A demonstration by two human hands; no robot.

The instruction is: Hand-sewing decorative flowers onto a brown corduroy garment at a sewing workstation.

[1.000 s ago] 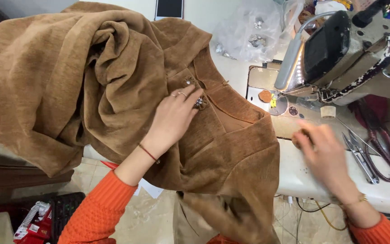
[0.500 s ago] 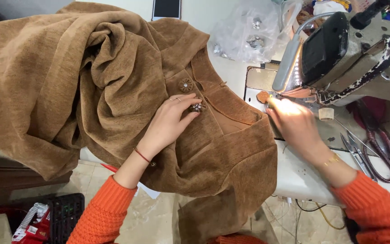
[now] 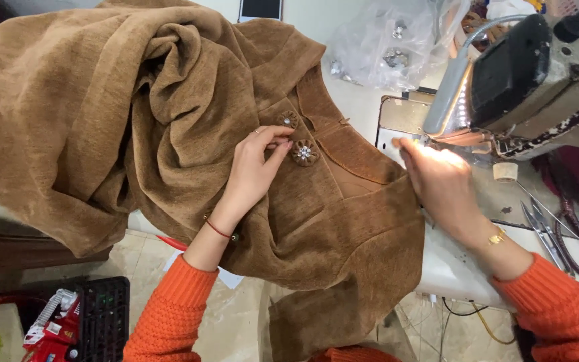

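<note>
Far left of my grip: bulk of brown garment (image 3: 102,114) bunched on table, weight kept off working area. My left hand (image 3: 252,171) lies flat on cloth, fingertips pinching lightly beside upper fabric button (image 3: 287,120) and lower fabric button (image 3: 304,153), pinning front panel so it cannot slide. Right of that, my right hand (image 3: 440,181) rests open, holding nothing, at garment edge under lit head of sewing machine (image 3: 524,80). Beyond it: thread snips (image 3: 544,231); behind, plastic bag (image 3: 390,47). Loose folds crowd feed path.
</note>
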